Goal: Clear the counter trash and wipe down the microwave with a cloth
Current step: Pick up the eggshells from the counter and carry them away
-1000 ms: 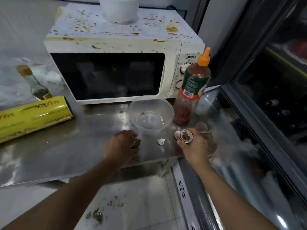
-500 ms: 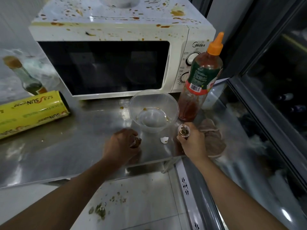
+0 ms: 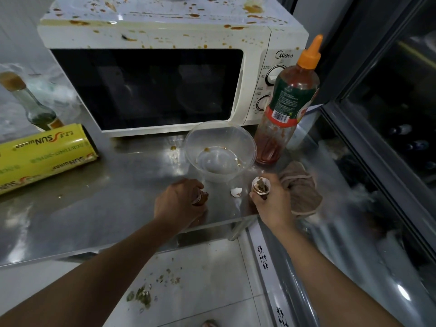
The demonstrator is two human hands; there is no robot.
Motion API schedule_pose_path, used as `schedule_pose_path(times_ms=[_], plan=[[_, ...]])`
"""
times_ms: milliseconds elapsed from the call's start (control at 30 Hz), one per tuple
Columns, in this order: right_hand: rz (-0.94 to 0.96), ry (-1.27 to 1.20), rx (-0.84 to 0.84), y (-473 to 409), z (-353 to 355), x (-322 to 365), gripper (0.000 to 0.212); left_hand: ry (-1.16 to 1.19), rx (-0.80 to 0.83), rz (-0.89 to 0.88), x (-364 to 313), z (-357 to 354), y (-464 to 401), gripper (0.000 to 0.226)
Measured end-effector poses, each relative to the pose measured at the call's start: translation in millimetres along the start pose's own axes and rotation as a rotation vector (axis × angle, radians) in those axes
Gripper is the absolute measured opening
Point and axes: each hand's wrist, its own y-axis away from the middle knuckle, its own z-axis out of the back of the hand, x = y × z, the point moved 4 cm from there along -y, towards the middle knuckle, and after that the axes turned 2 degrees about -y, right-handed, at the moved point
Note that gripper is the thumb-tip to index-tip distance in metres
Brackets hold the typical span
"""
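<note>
**Hands on eggshell scraps, one shard loose between them**

Right hand [image 3: 273,204] is curled round an eggshell cup [image 3: 260,185] stuffed with brown scraps, open end up, held over the counter [image 3: 94,208] near its front edge. Left hand [image 3: 179,204] is clenched on a smaller brown scrap [image 3: 200,198]; I cannot tell exactly what it is.

Key relation: the white shard [image 3: 236,191] lies on the counter between the hands, at about 9 o'clock from the right hand and 3 o'clock from the left. It sits a bit nearer the right hand. Its long axis runs roughly left to right. Both hands are full, so my judgement is that one load must be combined or dropped first.

Surroundings:
- Bowl [image 3: 220,151], clear plastic, at 12 o'clock from the shard, close behind it.
- Sauce bottle [image 3: 286,109] upright at 1 o'clock, just beside the bowl.
- Cloth [image 3: 302,190] crumpled at 3 o'clock of the right hand, touching or nearly so.
- Microwave [image 3: 165,74] behind, top spattered, not yet wiped.
- Wrap roll [image 3: 42,154] at 9 o'clock, well apart.

Nothing blocks the shard from either side.
</note>
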Motion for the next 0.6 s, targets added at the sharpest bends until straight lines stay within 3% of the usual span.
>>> schedule_pose_path(times_ms=[333, 600], plan=[[0.067, -0.125, 0.037, 7, -21, 26, 0.038, 0.017, 0.002, -0.011, 4, 9, 7, 0.042], [0.062, 0.014, 0.081, 9, -40, 18, 0.043, -0.007, 0.006, -0.007, 14, 12, 9, 0.041]])
